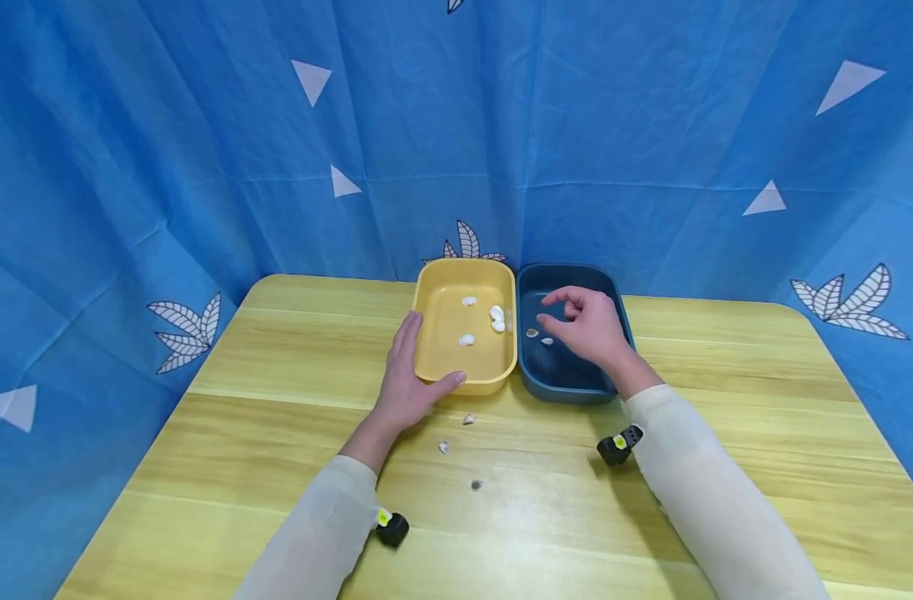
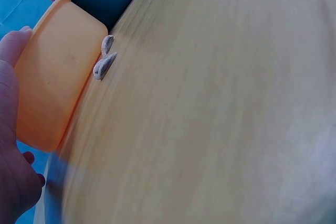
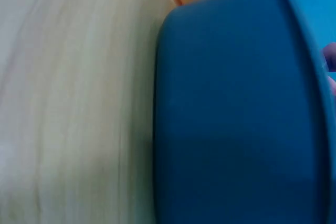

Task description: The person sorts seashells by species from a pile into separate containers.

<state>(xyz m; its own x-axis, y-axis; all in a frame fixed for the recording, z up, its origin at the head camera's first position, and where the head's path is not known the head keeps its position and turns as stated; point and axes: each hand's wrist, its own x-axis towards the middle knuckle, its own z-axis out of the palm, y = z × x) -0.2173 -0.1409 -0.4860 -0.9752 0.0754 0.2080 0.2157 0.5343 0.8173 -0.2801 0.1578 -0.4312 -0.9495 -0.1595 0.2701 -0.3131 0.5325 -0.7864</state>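
My left hand rests against the near left corner of a yellow plastic tray, fingers along its left side, thumb over the front rim. Several small white seashells lie inside that tray. Over the dark blue tray hovers my right hand; its thumb and index finger are apart, with nothing visible between them. Two small shells lie in the blue tray near the thumb. In the right wrist view the blue tray's outer wall hides most of the hand.
Three small shells lie on the wooden table before the trays, including a dark one. The trays stand side by side at the table's back edge, close to a blue curtain. Black wrist cameras are on both sleeves.
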